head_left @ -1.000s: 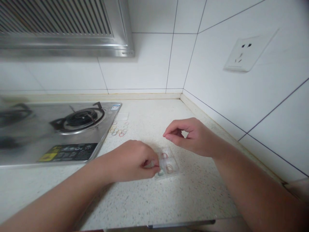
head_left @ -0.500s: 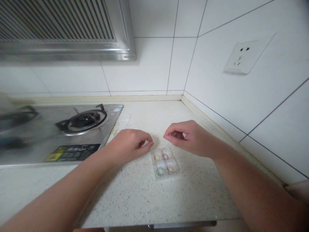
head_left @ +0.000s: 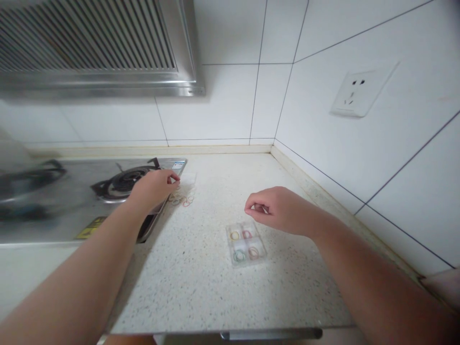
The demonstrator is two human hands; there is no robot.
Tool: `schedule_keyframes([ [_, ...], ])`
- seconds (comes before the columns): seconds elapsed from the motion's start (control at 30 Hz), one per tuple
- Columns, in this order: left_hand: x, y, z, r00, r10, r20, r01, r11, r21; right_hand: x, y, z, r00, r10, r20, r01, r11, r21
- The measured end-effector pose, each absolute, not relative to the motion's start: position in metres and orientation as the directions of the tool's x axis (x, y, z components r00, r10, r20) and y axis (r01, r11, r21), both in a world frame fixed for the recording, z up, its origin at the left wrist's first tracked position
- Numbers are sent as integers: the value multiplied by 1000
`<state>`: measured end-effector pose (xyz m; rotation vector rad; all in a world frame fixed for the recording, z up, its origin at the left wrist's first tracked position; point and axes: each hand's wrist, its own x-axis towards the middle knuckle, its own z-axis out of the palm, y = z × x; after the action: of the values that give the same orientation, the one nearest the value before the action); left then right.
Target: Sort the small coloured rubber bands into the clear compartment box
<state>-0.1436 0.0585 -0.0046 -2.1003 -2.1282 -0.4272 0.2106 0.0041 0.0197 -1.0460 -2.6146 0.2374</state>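
Observation:
On the counter lies a clear plastic box (head_left: 247,244) with a divider making compartments; thin rings that look like small rubber bands sit in it: yellow (head_left: 234,235), red (head_left: 247,234), green (head_left: 239,255) and brownish pink (head_left: 253,253). My right hand (head_left: 275,208) hovers just beyond the box's far edge, thumb and fingertips pinched; anything between them is too small to make out. My left hand (head_left: 156,187) is over the stove's right edge, thumb and index finger curled close together, its grip unclear. Below its fingertips lies a loose pile of coloured bands (head_left: 182,199).
A clear flat piece (head_left: 189,179), perhaps a lid, lies behind the pile. The steel gas stove (head_left: 82,177) with black burners is at left, under a range hood (head_left: 108,86). Tiled walls meet at the back right; one carries a socket (head_left: 359,93). A handle (head_left: 271,334) shows below the counter edge.
My left hand has moved away from the box, left and back to the band pile. My right hand stays near the box, slightly lower in view. The view has shifted a little.

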Motion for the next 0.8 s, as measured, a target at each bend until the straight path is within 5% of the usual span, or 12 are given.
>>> schedule_keyframes([
  [0.3, -155, 70, -21, -78, 985, 154, 995, 68, 71, 210, 5, 19, -688, 694, 213, 645, 719, -258],
  [0.8, -147, 68, -22, -59, 988, 145, 995, 47, 83, 211, 5, 20, -698, 684, 211, 633, 727, -266],
])
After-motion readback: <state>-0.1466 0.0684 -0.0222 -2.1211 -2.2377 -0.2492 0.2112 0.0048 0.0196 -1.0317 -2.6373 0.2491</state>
